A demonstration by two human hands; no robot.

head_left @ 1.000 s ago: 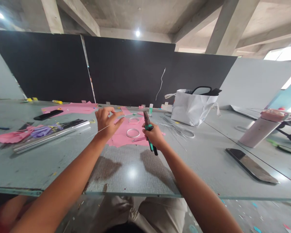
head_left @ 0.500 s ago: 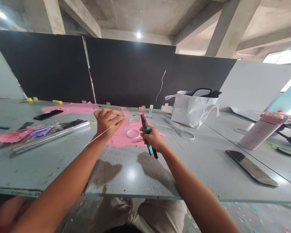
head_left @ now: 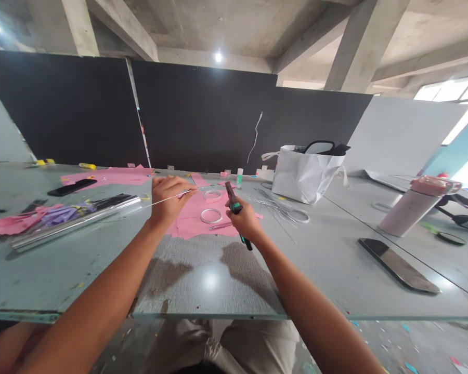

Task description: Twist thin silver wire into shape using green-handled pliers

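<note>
My left hand (head_left: pixel 169 196) pinches a thin pale wire (head_left: pixel 164 200) between thumb and fingers, above the table. The wire's free end sticks out to the left, past the wrist. In my right hand (head_left: pixel 245 215) is a pair of pliers (head_left: pixel 231 195) with green and black handles, its dark jaws pointing up and away from me. The jaws look closed, apart from the wire's visible part. Beneath and between the hands lie pink paper sheets (head_left: pixel 191 221), with a white tape roll (head_left: pixel 211 216) and a second tape ring (head_left: pixel 212 195) on them.
Loose wires (head_left: pixel 276 205) spread right of the pliers, before a white bag (head_left: pixel 298 174). A phone (head_left: pixel 398 265) and a pink bottle (head_left: pixel 407 210) are at the right. On the left lie a silvery foil roll (head_left: pixel 76 223) and a black phone (head_left: pixel 72 187). A glue stick (head_left: pixel 239 178) stands behind.
The left hand has turned, and the wire now lies flatter. The pliers' handles have come closer together and the tool has rotated slightly. The whole view has shifted a little.
</note>
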